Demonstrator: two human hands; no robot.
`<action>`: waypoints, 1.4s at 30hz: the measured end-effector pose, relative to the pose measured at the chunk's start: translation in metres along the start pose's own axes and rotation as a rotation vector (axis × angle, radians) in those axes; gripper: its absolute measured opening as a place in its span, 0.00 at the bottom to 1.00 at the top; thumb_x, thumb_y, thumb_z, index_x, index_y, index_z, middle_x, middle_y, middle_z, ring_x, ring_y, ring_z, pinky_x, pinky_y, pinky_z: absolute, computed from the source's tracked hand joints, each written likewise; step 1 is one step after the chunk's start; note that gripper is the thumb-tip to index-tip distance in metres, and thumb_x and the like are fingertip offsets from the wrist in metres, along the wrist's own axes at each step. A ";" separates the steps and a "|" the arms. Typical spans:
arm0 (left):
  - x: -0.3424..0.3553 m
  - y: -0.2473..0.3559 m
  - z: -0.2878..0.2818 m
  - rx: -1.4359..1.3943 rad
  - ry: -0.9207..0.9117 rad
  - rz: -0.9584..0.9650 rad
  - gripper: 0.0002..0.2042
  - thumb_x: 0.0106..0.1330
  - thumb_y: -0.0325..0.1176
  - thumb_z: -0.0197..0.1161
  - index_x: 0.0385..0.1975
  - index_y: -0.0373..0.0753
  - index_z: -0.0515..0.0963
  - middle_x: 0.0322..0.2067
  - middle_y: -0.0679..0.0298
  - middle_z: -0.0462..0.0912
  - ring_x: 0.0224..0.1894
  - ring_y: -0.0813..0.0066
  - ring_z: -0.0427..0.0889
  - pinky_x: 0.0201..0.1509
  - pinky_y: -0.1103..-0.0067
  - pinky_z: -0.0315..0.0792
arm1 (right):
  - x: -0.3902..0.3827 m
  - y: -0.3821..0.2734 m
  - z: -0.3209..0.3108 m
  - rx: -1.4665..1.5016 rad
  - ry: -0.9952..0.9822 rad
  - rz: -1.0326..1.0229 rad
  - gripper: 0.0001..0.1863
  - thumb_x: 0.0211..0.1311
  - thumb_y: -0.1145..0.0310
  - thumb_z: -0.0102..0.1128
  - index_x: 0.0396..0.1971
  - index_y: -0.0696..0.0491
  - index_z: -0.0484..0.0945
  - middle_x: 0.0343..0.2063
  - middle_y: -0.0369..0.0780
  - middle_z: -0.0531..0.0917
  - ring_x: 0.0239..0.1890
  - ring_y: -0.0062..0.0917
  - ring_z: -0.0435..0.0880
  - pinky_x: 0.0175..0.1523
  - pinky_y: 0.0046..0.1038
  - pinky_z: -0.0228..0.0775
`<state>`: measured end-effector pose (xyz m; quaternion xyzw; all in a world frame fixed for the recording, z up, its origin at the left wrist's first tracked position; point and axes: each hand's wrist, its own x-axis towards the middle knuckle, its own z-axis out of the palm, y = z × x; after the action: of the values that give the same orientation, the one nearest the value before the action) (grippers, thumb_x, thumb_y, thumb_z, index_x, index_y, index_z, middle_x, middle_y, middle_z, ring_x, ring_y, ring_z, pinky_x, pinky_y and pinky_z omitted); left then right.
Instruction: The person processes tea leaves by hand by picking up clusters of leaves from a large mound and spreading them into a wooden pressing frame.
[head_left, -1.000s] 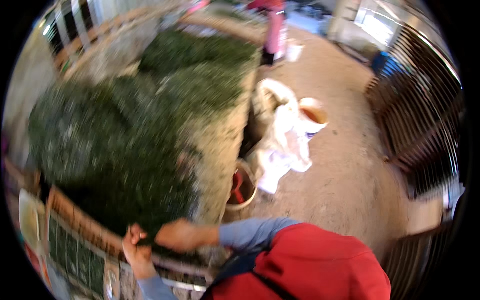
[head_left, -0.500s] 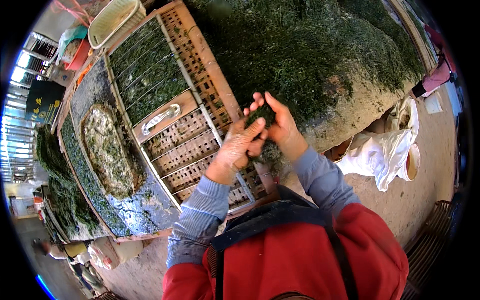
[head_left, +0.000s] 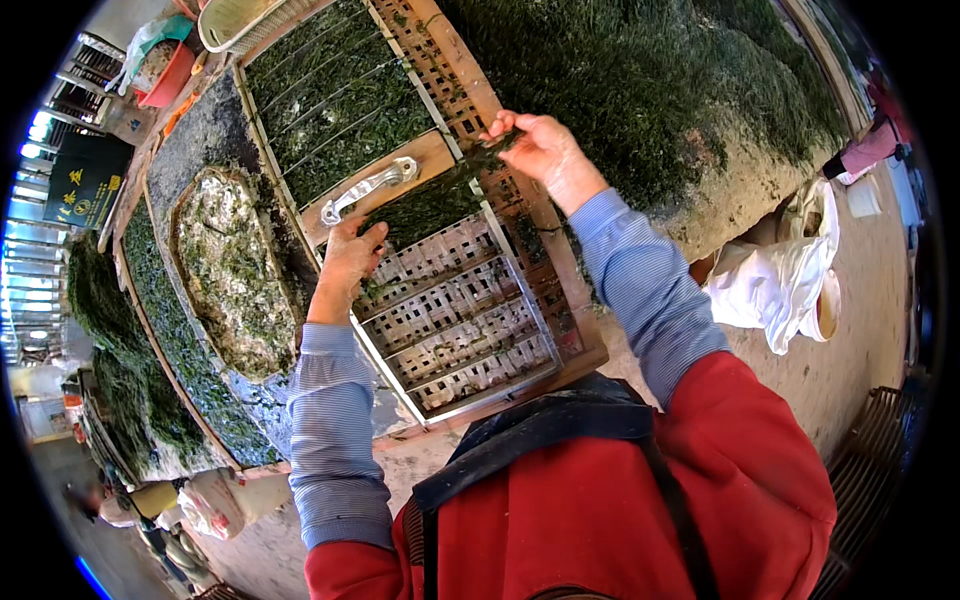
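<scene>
Dark green leaf strands (head_left: pixel 432 208) lie stretched between my two hands, just below a wooden bar with a clear handle (head_left: pixel 372 190), over a slatted frame (head_left: pixel 445 318). At the frame's left rail, my left hand (head_left: pixel 345 265) has its fingers curled at the left end of these strands. My right hand (head_left: pixel 548 158) is at the frame's right side, its fingertips pinched on the other end. Above the bar, a layer of the same green leaf (head_left: pixel 340 95) fills the frame under thin cross rods. Below the strands the slats show bare woven mesh.
A large heap of green leaf (head_left: pixel 620 80) covers the surface at the far right. To the left are a pale crusted slab (head_left: pixel 228 275) and a red basin (head_left: pixel 168 75). A white sack (head_left: pixel 775 285) sits at right. A person's pink sleeve (head_left: pixel 868 150) shows at the right edge.
My hands, earlier together around a clump of leaf, have moved apart: the left to the frame's left rail, the right up and inward. The strands now span the slats. The whole view shifted slightly.
</scene>
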<state>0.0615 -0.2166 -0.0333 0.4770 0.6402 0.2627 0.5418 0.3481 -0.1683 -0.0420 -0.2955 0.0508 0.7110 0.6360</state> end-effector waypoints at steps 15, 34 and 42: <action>0.011 -0.021 -0.037 0.387 -0.019 0.044 0.23 0.57 0.35 0.63 0.48 0.23 0.70 0.19 0.61 0.77 0.16 0.76 0.73 0.20 0.80 0.66 | -0.024 0.126 0.019 -1.438 -0.462 -0.063 0.11 0.61 0.70 0.55 0.40 0.59 0.78 0.30 0.41 0.83 0.25 0.19 0.83 0.25 0.17 0.75; -0.024 -0.079 0.009 1.259 0.539 0.799 0.17 0.69 0.39 0.44 0.50 0.38 0.72 0.53 0.60 0.72 0.59 0.63 0.67 0.66 0.59 0.48 | -0.068 0.092 -0.041 -1.533 -0.447 -0.907 0.14 0.54 0.71 0.61 0.42 0.55 0.74 0.38 0.42 0.76 0.34 0.27 0.78 0.33 0.23 0.76; -0.027 -0.078 0.015 1.273 0.558 0.775 0.17 0.68 0.36 0.43 0.51 0.38 0.71 0.53 0.59 0.72 0.59 0.64 0.66 0.66 0.61 0.47 | -0.107 -0.044 -0.179 -2.228 0.517 -0.433 0.45 0.46 0.53 0.68 0.62 0.47 0.52 0.58 0.49 0.58 0.48 0.43 0.75 0.44 0.38 0.74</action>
<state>0.0488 -0.2752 -0.0917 0.8003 0.5680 0.1259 -0.1453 0.4545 -0.3341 -0.1234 -0.8298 -0.5255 0.1571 0.1031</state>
